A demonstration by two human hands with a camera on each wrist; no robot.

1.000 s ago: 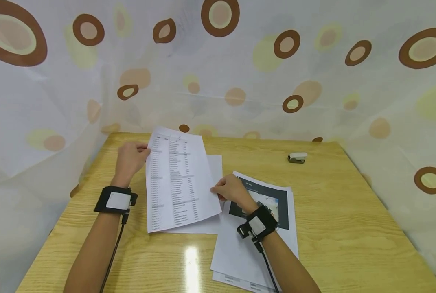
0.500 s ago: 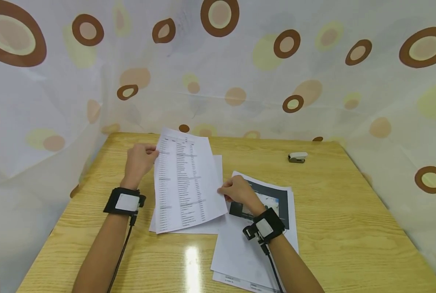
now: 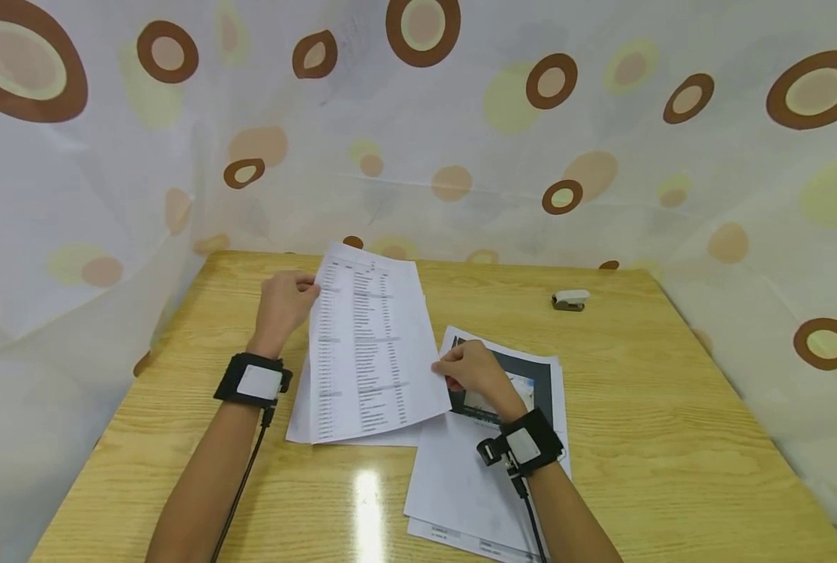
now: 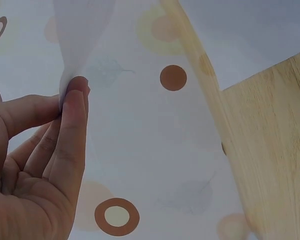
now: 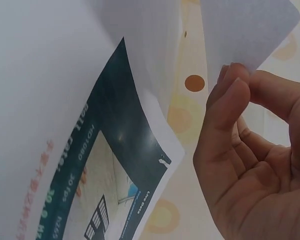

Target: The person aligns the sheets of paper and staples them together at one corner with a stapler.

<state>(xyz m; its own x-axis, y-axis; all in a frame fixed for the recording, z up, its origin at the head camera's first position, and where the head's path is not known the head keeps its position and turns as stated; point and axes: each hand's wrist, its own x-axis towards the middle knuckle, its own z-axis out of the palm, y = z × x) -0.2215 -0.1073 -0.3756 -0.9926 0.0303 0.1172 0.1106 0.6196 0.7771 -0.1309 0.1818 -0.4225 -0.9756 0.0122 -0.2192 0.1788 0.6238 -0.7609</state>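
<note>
Pale patterned sheeting (image 3: 643,156) behind and at both sides; brown rings (image 3: 423,27), beige ovals (image 3: 452,183). Wood-grain tabletop (image 3: 671,438) below, bright streak of reflected light (image 3: 369,508).

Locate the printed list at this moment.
In the head view, the list is just left of centre, held at its edges by the left hand and right hand, partly hiding a white sheet, mostly left of the picture page.

Over the bench (image 3: 671,438), the left-hand grip (image 3: 286,305) and the right-hand grip (image 3: 473,367) pinch opposite edges of a printed sheet (image 3: 372,352) above a second sheet (image 3: 298,418), while papers (image 3: 453,477) bearing a dark-bordered picture (image 3: 545,383) lie beneath the right forearm (image 3: 569,512) and a white-and-dark stapler (image 3: 570,300) rests near the far edge, beyond the papers.
</note>
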